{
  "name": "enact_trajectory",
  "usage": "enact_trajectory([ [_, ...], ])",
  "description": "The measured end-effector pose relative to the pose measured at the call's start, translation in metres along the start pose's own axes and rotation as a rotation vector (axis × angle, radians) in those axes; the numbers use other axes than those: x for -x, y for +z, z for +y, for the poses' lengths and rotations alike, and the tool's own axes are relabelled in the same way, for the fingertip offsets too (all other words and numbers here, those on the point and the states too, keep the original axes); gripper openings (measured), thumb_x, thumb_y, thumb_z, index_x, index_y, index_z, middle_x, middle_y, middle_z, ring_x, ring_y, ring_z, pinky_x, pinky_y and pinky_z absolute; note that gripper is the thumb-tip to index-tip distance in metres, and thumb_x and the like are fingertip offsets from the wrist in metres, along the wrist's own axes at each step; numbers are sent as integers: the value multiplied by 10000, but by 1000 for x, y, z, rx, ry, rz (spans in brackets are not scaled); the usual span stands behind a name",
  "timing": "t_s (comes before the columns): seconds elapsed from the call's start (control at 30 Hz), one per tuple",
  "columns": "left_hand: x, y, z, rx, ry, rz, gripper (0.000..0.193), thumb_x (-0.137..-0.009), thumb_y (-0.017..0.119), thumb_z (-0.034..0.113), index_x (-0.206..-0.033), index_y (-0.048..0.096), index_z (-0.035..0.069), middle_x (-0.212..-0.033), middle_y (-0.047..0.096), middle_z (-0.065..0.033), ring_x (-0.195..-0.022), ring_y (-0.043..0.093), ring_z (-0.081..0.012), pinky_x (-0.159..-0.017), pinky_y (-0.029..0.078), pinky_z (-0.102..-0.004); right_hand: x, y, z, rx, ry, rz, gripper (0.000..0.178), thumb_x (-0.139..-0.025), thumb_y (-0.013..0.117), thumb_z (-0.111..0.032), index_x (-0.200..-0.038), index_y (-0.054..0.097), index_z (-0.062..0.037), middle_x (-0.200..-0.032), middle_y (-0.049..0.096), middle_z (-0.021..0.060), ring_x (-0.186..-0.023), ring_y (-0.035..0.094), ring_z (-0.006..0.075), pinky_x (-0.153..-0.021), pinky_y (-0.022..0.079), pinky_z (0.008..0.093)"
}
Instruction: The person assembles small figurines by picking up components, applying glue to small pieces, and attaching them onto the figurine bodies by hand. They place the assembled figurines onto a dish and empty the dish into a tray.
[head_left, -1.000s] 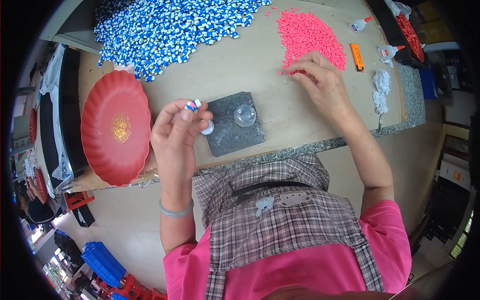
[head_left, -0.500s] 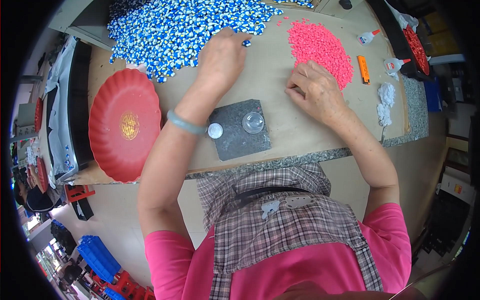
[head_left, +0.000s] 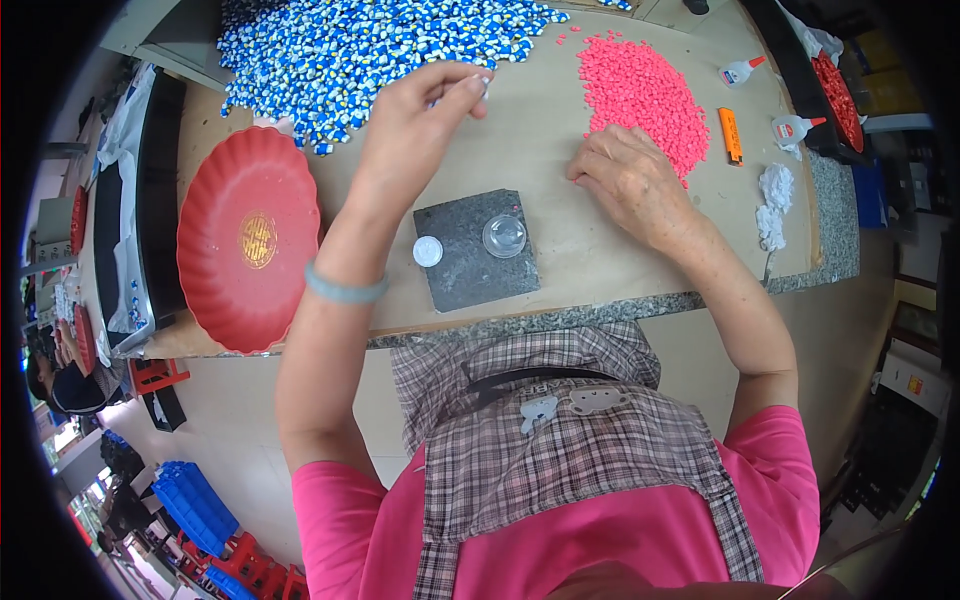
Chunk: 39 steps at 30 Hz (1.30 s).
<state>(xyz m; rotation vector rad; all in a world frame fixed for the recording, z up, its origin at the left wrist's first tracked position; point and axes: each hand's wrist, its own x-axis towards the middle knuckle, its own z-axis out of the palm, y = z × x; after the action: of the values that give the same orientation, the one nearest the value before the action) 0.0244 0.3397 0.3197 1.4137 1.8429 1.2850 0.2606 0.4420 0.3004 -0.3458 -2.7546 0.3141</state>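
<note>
My left hand is raised at the near edge of a wide heap of small blue-and-white pieces. Its thumb and fingertips pinch one small blue-and-white piece, mostly covered by the fingers. At the lower edge of a pile of small pink pieces rests my right hand, fingers curled and thumb against them; whatever they may hold is hidden. Between my forearms lies a dark grey square slab. A small clear round dish sits on it, and a white round cap is at its left edge.
A red scalloped tray stands left of my left forearm. Along the right are two white glue bottles with red tips, an orange lighter and crumpled white tissue. The stone table edge runs before me.
My left hand has drawn back slightly to the left, turning so the thumb shows, with the piece still pinched. The right hand's fingers have closed together a little more.
</note>
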Motion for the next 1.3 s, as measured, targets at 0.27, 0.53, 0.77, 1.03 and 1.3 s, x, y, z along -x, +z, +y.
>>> enact_trajectory([
  [0.27,96,-18,19,1061,-411,-7,269,-962,568,135,-1163,625,-34,-860,672,-92,-648,416,-31,-547,311,-180,-3,-8,-9,-277,141,-41,81,-807,653,-14,-861,594,-18,-861,602,114,-824,616,292,-718,511,389],
  [0.53,138,-21,18,1110,-391,99,251,-964,544,96,-1160,618,-43,-860,677,-104,-621,405,-38,-534,307,-185,-5,-3,-4,-163,105,68,98,-803,646,4,-896,661,-24,-910,636,87,-853,643,268,-721,540,383],
  [0.77,152,-18,19,1065,-438,99,247,-967,545,119,-1156,623,-21,-843,683,-88,-605,402,-27,-530,300,-183,-16,2,-5,-161,5,-30,103,-796,633,2,-886,671,-32,-900,631,84,-877,634,259,-732,535,371],
  [1.03,155,-16,25,1056,-501,5,220,-971,559,160,-1142,642,48,-851,685,-62,-635,459,-26,-552,346,-185,-21,-6,-23,-127,-31,-54,63,-789,623,49,-844,621,17,-868,584,156,-816,605,352,-713,497,414],
  [1.3,172,-15,25,1147,-369,50,204,-978,559,160,-1121,641,40,-831,672,-39,-593,414,-15,-519,322,-182,-20,-1,-24,-405,74,-23,103,-840,571,95,-911,560,20,-845,570,126,-775,601,237,-691,473,298],
])
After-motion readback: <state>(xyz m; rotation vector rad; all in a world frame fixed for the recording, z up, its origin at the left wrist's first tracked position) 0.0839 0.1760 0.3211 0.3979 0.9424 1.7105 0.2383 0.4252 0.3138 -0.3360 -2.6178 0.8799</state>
